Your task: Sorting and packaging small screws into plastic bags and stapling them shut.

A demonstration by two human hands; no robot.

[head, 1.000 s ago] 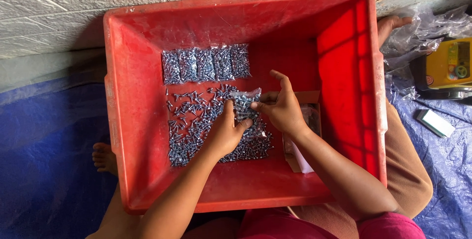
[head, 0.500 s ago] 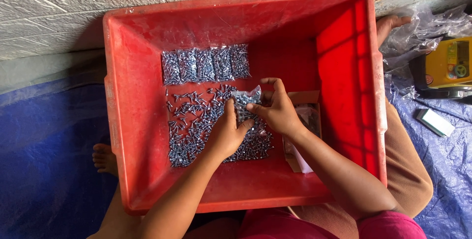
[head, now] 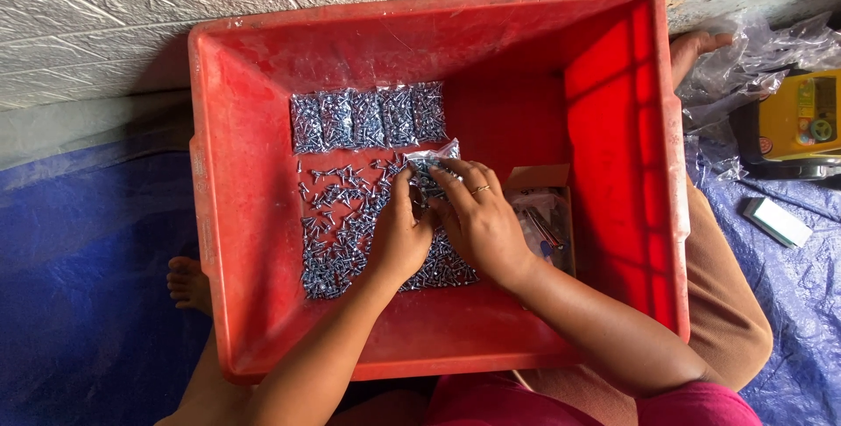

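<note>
Two bare hands meet over a small clear plastic bag (head: 431, 166) of screws inside a big red plastic crate (head: 236, 216), seen from the head camera looking straight down. The left hand (head: 399, 238) and the right hand (head: 480, 220) sit side by side, fingertips pinched on the bag's edges, apparently so its mouth stays steady above the loose screws (head: 346, 233) spread across the crate floor just left of the hands. A ring shows on one finger of the right hand. The bag looks crinkled and partly filled, its contents silvery grey; whether its mouth is open cannot be told. Beyond the hands, five filled bags (head: 368, 117) lie in a neat row, touching edge to edge, likely lined up so they stay apart from the loose pile. A small brown cardboard box (head: 545, 207) rests just right of the right hand. Outside the crate, a yellow device (head: 799, 124) sits on blue tarpaulin (head: 79, 260).
</note>
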